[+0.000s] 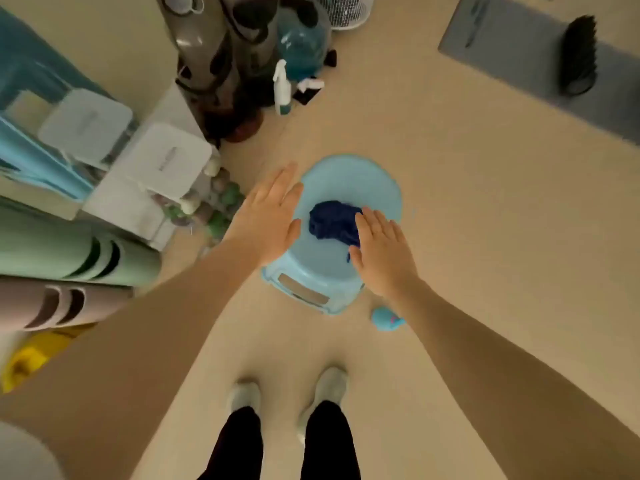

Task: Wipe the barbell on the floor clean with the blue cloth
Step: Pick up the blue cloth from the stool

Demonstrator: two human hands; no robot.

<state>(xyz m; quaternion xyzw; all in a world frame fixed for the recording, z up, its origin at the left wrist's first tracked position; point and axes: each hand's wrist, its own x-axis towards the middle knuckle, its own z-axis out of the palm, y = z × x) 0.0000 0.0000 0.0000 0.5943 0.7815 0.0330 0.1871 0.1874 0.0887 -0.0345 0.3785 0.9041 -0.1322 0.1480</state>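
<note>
Head view: hands above the stool.
Both flat, empty; right hand (384,254) nearer the blue cloth (334,221) than left hand (268,216), on the stool (377,188).

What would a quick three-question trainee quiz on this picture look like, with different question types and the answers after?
1. True or false: the blue cloth lies crumpled on top of the light blue stool.
2. Multiple choice: the fingers of the left hand are A) fisted, B) straight and spread, C) pinching the cloth.
3. Fill in: the white spray bottle stands on the ____ beyond the stool.

Key
1. True.
2. B. The right hand is also flat, beside the cloth's right edge; contact cannot be told.
3. Floor.
</note>
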